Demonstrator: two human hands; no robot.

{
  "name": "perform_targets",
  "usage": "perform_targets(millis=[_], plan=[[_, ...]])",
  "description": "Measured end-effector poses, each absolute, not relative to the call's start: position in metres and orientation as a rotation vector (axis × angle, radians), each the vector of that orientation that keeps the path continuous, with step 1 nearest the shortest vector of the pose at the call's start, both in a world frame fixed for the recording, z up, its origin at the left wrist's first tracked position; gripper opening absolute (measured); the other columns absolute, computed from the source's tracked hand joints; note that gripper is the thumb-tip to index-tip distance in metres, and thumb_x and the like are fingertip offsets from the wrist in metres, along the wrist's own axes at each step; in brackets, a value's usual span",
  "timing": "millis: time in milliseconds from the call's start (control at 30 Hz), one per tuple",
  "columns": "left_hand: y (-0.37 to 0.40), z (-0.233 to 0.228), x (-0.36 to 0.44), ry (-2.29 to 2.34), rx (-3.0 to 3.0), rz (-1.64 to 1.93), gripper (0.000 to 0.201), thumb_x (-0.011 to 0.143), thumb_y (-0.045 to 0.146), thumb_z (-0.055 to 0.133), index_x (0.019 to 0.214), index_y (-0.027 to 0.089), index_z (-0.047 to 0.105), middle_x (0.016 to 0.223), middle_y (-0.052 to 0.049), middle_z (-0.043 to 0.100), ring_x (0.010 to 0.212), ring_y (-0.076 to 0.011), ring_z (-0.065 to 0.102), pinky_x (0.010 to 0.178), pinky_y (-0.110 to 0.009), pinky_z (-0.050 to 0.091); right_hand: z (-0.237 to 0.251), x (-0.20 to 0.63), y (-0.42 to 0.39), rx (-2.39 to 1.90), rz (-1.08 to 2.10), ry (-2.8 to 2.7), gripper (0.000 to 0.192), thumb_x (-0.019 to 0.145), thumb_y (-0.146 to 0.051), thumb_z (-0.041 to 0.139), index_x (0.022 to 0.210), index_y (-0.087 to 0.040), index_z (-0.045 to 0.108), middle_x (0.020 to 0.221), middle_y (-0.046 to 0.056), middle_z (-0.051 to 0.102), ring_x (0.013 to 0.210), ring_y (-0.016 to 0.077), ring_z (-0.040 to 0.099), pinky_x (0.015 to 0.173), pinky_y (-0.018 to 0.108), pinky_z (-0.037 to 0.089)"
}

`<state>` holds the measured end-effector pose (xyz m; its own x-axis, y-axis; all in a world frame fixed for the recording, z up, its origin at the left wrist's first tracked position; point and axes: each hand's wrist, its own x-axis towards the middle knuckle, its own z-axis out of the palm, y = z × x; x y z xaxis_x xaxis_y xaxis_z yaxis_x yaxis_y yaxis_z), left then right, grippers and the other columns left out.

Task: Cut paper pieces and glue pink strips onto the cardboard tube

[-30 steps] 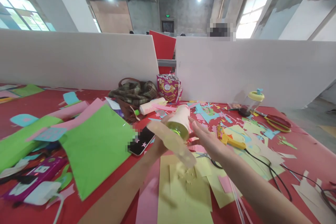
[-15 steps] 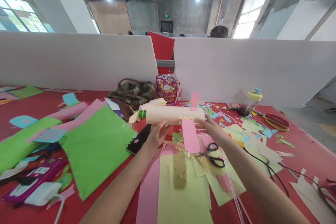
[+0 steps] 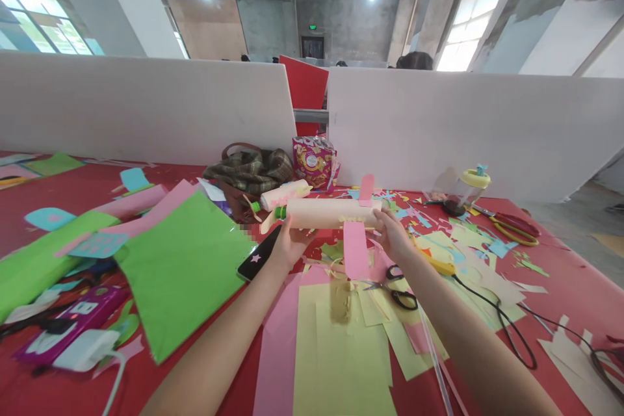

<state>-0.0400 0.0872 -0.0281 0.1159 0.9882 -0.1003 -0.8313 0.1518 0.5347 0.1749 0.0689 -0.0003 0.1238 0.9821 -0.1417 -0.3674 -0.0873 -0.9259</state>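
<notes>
A bottle wrapped in cream paper (image 3: 322, 214), with a green cap at its left end and pink paper strips like wings, lies level between my hands above the table. My left hand (image 3: 291, 242) grips it near the capped end. Around its right end close the fingers of my right hand (image 3: 391, 232). Behind it rests a second cream-wrapped bottle (image 3: 286, 195) with a green cap. Below are black-handled scissors (image 3: 402, 298) on yellow paper sheets (image 3: 341, 357), and a dark phone (image 3: 258, 259) lies to the left.
Green paper (image 3: 180, 273) covers the left, near a purple power strip (image 3: 82, 312). A yellow glue gun (image 3: 439, 264) trails a black cord at right. Beyond stand a plaid bag (image 3: 253, 169), a snack bag (image 3: 315, 162), a lidded cup (image 3: 468, 192) and red-handled scissors (image 3: 517, 224). White panels (image 3: 439, 130) border the back.
The wrapped bottle and both hands have shifted slightly right. More of the second bottle behind shows now. The camera view has moved a little.
</notes>
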Motion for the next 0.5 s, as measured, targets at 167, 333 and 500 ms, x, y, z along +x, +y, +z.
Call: perform_targets(millis=[167, 333, 500], plan=[[0.089, -0.03, -0.041, 0.513, 0.35, 1.395, 0.021, 0.073, 0.03, 0.051, 0.091, 0.02, 0.055, 0.081, -0.004, 0.062, 0.077, -0.0169, 0.057, 0.074, -0.034, 0.046, -0.011, 0.169, 0.074, -1.106, 1.313, -0.765, 0.027, 0.064, -0.04, 0.054, 0.087, -0.028, 0.048, 0.076, -0.004, 0.058, 0.069, 0.0139, 0.056, 0.055, 0.024, 0.045], [0.087, -0.028, -0.042, 0.501, 0.328, 1.366, 0.027, 0.076, 0.039, 0.044, 0.089, 0.019, 0.056, 0.082, -0.004, 0.063, 0.078, -0.0194, 0.057, 0.068, -0.034, 0.047, -0.017, 0.163, 0.077, -1.127, 1.264, -0.743, 0.037, 0.066, -0.044, 0.05, 0.099, -0.031, 0.044, 0.087, -0.004, 0.058, 0.069, 0.0148, 0.056, 0.05, 0.024, 0.045], [0.09, -0.032, -0.043, 0.573, 0.378, 1.318, 0.031, 0.078, 0.04, 0.039, 0.093, 0.019, 0.056, 0.086, -0.005, 0.064, 0.082, -0.02, 0.057, 0.069, -0.033, 0.047, -0.018, 0.16, 0.076, -1.146, 1.253, -0.74, 0.032, 0.065, -0.041, 0.05, 0.095, -0.029, 0.047, 0.083, -0.004, 0.058, 0.066, 0.0148, 0.056, 0.048, 0.024, 0.044]])
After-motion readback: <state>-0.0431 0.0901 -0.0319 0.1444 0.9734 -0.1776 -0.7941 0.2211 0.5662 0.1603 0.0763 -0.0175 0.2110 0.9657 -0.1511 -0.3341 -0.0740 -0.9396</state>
